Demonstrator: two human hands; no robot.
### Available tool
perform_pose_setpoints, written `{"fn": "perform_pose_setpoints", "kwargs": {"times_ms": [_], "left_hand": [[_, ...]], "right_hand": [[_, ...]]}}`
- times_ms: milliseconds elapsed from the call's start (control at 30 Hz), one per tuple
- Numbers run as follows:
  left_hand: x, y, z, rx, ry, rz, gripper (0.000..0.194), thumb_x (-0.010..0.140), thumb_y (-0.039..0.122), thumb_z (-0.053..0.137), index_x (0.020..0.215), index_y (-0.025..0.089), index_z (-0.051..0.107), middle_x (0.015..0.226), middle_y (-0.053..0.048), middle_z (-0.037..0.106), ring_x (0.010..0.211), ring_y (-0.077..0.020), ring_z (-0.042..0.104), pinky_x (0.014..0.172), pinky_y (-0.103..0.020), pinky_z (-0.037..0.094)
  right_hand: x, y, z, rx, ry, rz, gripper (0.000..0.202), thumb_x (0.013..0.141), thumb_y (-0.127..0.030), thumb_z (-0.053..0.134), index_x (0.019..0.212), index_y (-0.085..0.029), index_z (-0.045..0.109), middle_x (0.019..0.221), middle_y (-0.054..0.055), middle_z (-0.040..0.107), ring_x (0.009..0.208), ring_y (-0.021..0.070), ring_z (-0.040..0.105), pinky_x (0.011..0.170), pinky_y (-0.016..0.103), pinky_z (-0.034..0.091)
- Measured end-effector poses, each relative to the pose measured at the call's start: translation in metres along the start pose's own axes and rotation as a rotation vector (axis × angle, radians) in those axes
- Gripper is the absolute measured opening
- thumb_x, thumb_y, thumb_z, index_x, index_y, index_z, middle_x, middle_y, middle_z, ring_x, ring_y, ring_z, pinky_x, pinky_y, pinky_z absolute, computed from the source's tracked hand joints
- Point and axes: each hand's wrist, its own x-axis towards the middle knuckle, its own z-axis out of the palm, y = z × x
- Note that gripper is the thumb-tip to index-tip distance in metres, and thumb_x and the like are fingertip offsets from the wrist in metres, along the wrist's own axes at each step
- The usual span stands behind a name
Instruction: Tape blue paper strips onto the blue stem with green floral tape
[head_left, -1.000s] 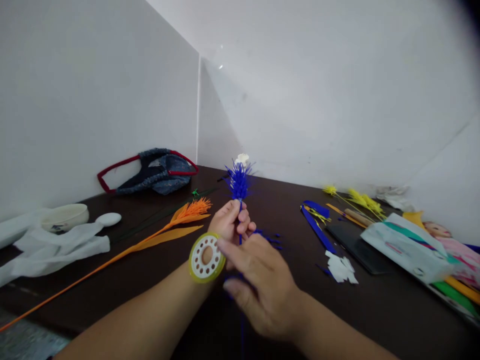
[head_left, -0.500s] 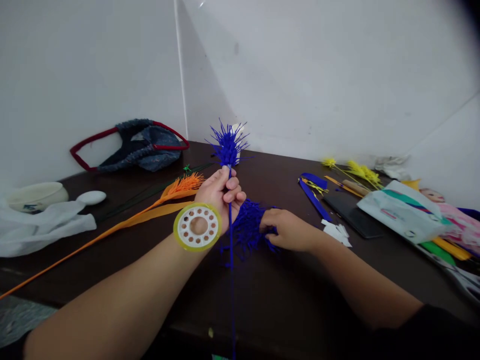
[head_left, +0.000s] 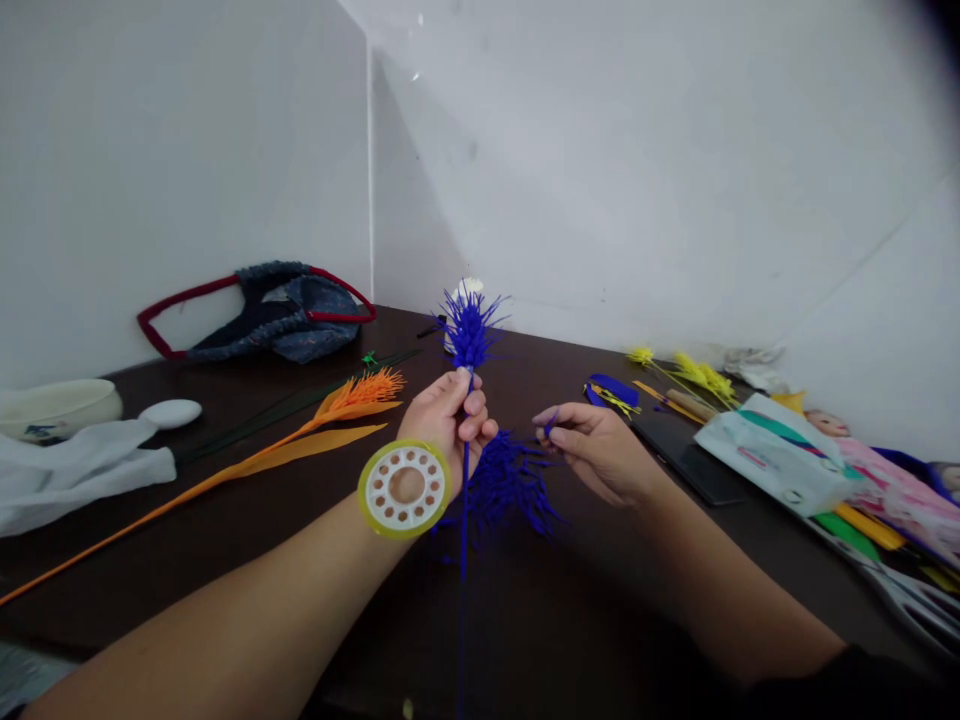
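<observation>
My left hand (head_left: 454, 418) grips an upright blue artificial wheat stalk (head_left: 472, 338) just under its spiky head, the thin stem running down toward the table's near edge. Around my left wrist sits a roll of clear yellowish tape (head_left: 405, 487) on a white core. My right hand (head_left: 600, 450) is raised slightly, thumb and fingers pinching a small blue strip piece (head_left: 550, 427). Between and below the hands lies a pile of loose blue pieces (head_left: 510, 485) on the dark table.
On the left are a finished-looking orange wheat stalk (head_left: 367, 390), a white bowl (head_left: 64, 405), a white plastic bag (head_left: 90, 470) and a denim bag (head_left: 292, 310). To the right lie a black flat object (head_left: 690, 458), yellow stalks (head_left: 701, 378), a white packet (head_left: 776, 455) and scissors (head_left: 911, 600).
My right hand has lifted out of the blue pile, now pinching a small blue piece. My left hand keeps its hold on the stalk; the view has shifted slightly.
</observation>
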Motion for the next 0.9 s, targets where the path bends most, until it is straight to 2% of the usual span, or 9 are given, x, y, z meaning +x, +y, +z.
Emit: {"fn": "perform_pose_setpoints", "kwargs": {"times_ms": [100,267,367,500,700,900], "left_hand": [[0.0,-0.002,0.0,0.028,0.006,0.002,0.016,0.083,0.025,0.056,0.072,0.014,0.052,0.05,0.007,0.044,0.034,-0.0006,0.034,0.043,-0.015,0.042],[-0.002,-0.006,0.001,0.062,0.033,-0.011,0.017,0.082,0.027,0.057,0.071,0.015,0.051,0.048,0.008,0.044,0.033,-0.0008,0.032,0.04,-0.015,0.039],[-0.005,-0.008,0.002,0.08,0.061,-0.026,0.018,0.081,0.028,0.058,0.071,0.015,0.051,0.049,0.007,0.044,0.033,-0.0009,0.031,0.039,-0.015,0.038],[-0.005,-0.01,0.003,0.091,0.081,-0.034,0.017,0.082,0.027,0.055,0.071,0.015,0.049,0.051,0.007,0.046,0.033,-0.0009,0.031,0.037,-0.015,0.035],[-0.006,-0.009,0.003,0.121,0.064,-0.033,0.024,0.08,0.032,0.057,0.066,0.015,0.047,0.052,0.006,0.045,0.033,-0.0003,0.031,0.037,-0.015,0.034],[-0.007,-0.011,0.003,0.13,0.049,-0.04,0.024,0.08,0.033,0.057,0.068,0.016,0.046,0.055,0.006,0.047,0.033,-0.0002,0.031,0.036,-0.015,0.032]], "right_hand": [[-0.002,-0.008,0.012,0.254,0.028,-0.014,0.014,0.066,-0.026,0.072,0.078,-0.021,0.068,0.07,0.0,0.064,0.064,0.0125,0.056,0.061,0.027,0.044],[0.006,-0.018,0.027,0.317,0.021,-0.014,0.014,0.064,-0.029,0.074,0.075,-0.021,0.068,0.073,0.0,0.066,0.063,0.0128,0.057,0.064,0.03,0.046],[0.016,-0.022,0.031,0.241,0.012,-0.036,0.01,0.066,-0.025,0.073,0.074,-0.021,0.07,0.075,0.0,0.064,0.064,0.0116,0.056,0.065,0.028,0.046],[0.029,-0.029,0.036,0.127,-0.024,-0.092,0.007,0.068,-0.018,0.07,0.074,-0.021,0.071,0.069,-0.002,0.061,0.062,0.0093,0.053,0.062,0.025,0.044],[0.035,-0.037,0.045,0.045,0.046,-0.149,0.008,0.067,-0.018,0.07,0.074,-0.023,0.071,0.069,-0.001,0.065,0.065,0.012,0.057,0.063,0.029,0.046],[0.03,-0.048,0.051,-0.293,0.077,-0.276,0.01,0.071,-0.016,0.064,0.072,-0.024,0.07,0.07,-0.001,0.062,0.066,0.0133,0.057,0.064,0.031,0.045]]}}
